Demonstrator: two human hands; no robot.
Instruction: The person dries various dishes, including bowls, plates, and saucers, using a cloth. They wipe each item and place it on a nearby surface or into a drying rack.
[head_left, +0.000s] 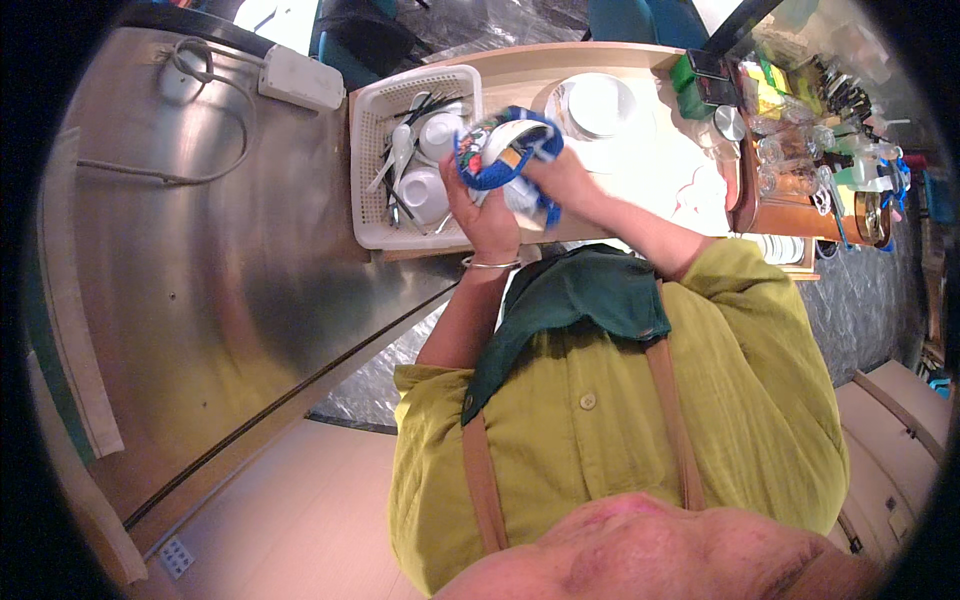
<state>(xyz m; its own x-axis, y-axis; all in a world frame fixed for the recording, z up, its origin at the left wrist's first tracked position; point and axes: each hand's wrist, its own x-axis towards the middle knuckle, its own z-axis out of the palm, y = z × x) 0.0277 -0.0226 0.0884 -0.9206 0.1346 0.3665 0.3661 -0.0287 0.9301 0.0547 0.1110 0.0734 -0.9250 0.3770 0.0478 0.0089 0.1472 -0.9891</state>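
Observation:
Above the right edge of a white plastic basket (364, 217), my left hand (491, 225) grips a white bowl (510, 139) wrapped in a blue patterned cloth (484, 169). My right hand (566, 180) holds the cloth at the bowl's other side, its fingers blurred and partly hidden. In the basket lie upturned white bowls (422, 195), white spoons (403, 146) and several dark-handled utensils (431, 105). A stack of white plates (600, 103) stands on the wooden counter (517, 79) beyond my right hand.
A stainless steel worktop (292, 225) spreads to the left, with a white power box (301, 77) and its grey cable (244, 135). Green containers (705, 86) and a metal-lidded jar (727, 124) stand at the right, beside a brown tray (799, 217) with glasses and bottles.

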